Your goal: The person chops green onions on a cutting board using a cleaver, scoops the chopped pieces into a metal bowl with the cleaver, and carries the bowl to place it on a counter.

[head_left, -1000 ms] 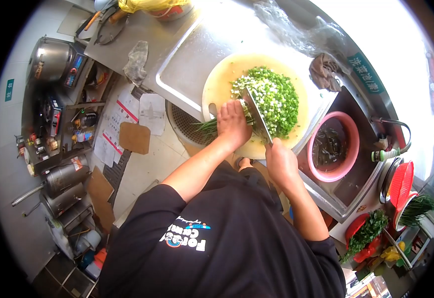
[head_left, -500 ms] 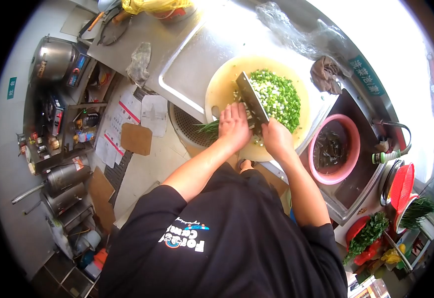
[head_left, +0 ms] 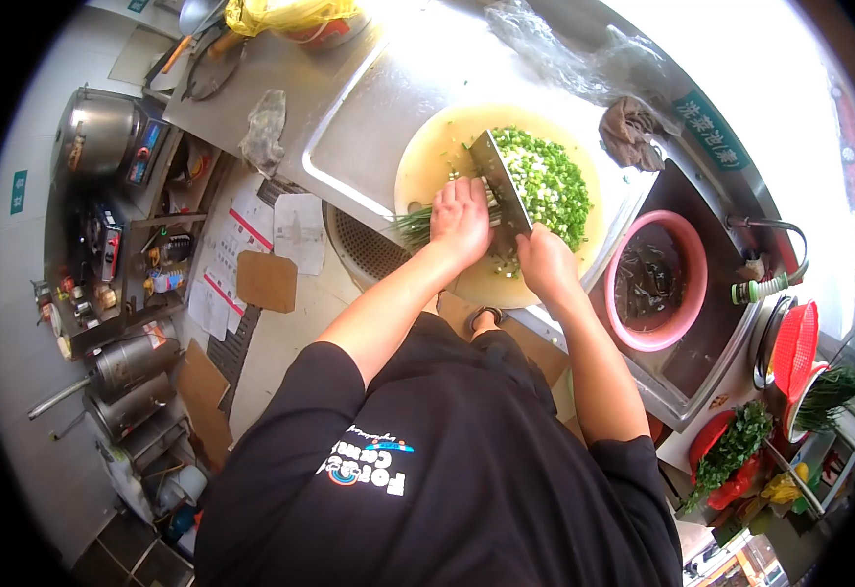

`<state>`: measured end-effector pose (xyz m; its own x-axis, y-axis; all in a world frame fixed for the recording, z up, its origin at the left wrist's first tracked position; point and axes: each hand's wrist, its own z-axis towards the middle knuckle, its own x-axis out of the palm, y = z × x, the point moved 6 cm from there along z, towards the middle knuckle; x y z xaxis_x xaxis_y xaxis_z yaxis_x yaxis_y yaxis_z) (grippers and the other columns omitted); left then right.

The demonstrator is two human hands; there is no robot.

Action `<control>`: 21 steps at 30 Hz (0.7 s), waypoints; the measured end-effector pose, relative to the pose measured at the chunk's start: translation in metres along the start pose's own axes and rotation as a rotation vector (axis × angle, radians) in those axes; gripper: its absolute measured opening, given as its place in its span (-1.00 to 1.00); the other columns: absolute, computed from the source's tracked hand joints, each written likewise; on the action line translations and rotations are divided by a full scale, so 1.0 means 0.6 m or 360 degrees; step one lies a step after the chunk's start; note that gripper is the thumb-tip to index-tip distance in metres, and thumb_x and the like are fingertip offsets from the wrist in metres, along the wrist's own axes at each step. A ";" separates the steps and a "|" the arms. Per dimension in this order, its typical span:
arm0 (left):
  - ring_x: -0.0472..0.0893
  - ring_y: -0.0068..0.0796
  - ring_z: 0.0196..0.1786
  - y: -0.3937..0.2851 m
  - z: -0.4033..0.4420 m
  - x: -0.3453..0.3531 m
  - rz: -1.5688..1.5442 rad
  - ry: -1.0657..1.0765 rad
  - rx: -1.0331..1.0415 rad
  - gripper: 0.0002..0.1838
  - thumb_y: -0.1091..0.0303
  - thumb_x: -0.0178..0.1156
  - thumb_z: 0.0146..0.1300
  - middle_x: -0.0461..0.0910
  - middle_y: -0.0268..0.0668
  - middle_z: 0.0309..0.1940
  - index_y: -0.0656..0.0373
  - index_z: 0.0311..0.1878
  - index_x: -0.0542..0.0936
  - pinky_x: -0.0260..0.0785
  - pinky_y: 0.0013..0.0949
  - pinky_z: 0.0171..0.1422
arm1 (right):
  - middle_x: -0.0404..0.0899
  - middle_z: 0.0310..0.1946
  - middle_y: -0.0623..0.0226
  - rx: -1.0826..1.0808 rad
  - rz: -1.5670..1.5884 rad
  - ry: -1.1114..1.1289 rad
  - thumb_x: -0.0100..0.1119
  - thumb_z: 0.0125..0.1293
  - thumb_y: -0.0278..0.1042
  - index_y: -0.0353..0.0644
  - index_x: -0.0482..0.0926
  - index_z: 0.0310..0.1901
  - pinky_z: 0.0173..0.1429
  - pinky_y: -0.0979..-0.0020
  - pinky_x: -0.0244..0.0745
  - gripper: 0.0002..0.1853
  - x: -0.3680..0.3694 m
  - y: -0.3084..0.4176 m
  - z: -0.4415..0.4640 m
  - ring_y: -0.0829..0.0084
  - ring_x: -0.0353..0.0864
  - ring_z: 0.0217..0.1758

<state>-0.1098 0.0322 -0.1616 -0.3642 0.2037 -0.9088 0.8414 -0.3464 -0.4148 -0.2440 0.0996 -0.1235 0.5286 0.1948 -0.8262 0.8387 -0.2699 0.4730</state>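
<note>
My right hand is closed round the handle end of a cleaver, whose broad dark blade stands on edge across a round yellowish cutting board. Against the blade's left side, my left hand presses down on a bunch of green onions, its fingers curled over the stalks. The long green ends stick out to the left, past the board's rim. To the right of the blade lies a heap of chopped green onion, white and green bits mixed.
The board rests on a steel counter. At right, a pink basin of water with dark contents sits in a sink, beside a faucet hose. A brown cloth and clear plastic lie behind. Leafy herbs are at lower right.
The view has shifted slightly. Both hands and the cleaver remain at the bunch, and more of the green stalks shows left of my left hand.
</note>
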 end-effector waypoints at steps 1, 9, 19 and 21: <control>0.37 0.00 0.25 0.000 0.002 0.001 0.0009 0.0049 -0.0010 -0.15 0.31 0.49 -0.14 0.39 -0.01 0.17 0.32 0.27 0.35 0.20 -0.01 0.37 | 0.62 -0.39 -0.17 0.0016 0.0008 0.0008 0.07 0.41 -0.25 -0.34 0.48 -0.30 -0.11 -0.07 0.49 -0.72 -0.002 0.001 0.000 -0.18 0.63 -0.25; 0.31 -0.08 0.31 -0.006 -0.008 -0.005 0.0090 0.0123 -0.0186 -0.14 0.18 0.48 -0.07 0.35 -0.08 0.19 0.26 0.29 0.29 0.11 -0.07 0.41 | 0.62 -0.46 -0.15 0.0060 0.0099 -0.0072 0.07 0.42 -0.27 -0.33 0.47 -0.30 -0.17 -0.09 0.49 -0.75 -0.070 0.053 -0.076 -0.19 0.63 -0.32; 0.30 -0.15 0.33 -0.005 -0.025 -0.020 0.0211 0.0116 -0.0135 -0.15 0.18 0.32 0.02 0.35 -0.08 0.23 0.36 0.35 0.23 0.07 -0.08 0.43 | 0.61 -0.45 -0.19 0.0102 0.0031 0.0017 0.06 0.43 -0.27 -0.33 0.44 -0.27 -0.17 -0.12 0.48 -0.75 -0.030 0.043 -0.069 -0.23 0.62 -0.31; 0.29 -0.15 0.33 -0.008 -0.025 -0.024 0.0295 0.0038 -0.0088 -0.14 0.16 0.29 0.02 0.35 -0.08 0.23 0.38 0.36 0.22 0.05 -0.07 0.44 | 0.61 -0.45 -0.18 0.0105 0.0012 0.0024 0.05 0.43 -0.26 -0.33 0.44 -0.27 -0.17 -0.12 0.48 -0.75 -0.031 0.044 -0.069 -0.23 0.62 -0.31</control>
<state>-0.1024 0.0448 -0.1458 -0.1918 0.1629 -0.9678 0.9140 -0.3295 -0.2366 -0.2259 0.1278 -0.0831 0.5371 0.2068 -0.8178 0.8246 -0.3329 0.4574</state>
